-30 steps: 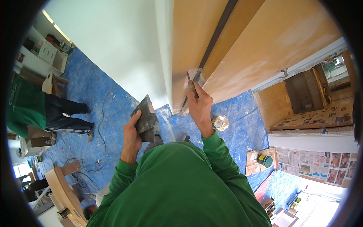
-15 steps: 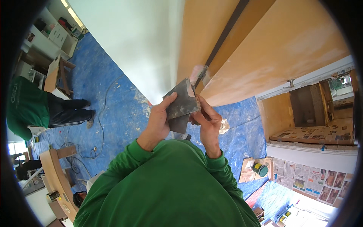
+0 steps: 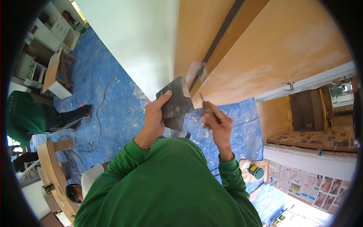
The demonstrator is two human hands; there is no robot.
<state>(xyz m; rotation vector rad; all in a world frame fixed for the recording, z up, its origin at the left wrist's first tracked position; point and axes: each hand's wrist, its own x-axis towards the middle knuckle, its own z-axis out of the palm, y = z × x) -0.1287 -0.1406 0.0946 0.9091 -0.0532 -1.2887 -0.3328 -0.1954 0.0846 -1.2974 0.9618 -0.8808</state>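
The right hand (image 3: 220, 126) has swung clear of the dark plate (image 3: 174, 104) to its four o'clock, grasping a thin-tipped tool (image 3: 206, 106), while the left hand (image 3: 154, 115) pinches the plate thumb-on-top, apparently for steadiness.

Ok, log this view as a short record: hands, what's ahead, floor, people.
Left hand: the hand grips a dark plate, pale smear along one edge
Right hand: the hand holds a small tool, tip up, apart from the plate; blurred
Ahead: white panel left, brown panel right, dark strip between
Floor: blue sheet; green bucket on cardboard, lower right
People: co-worker in green, left; another in white, lower left
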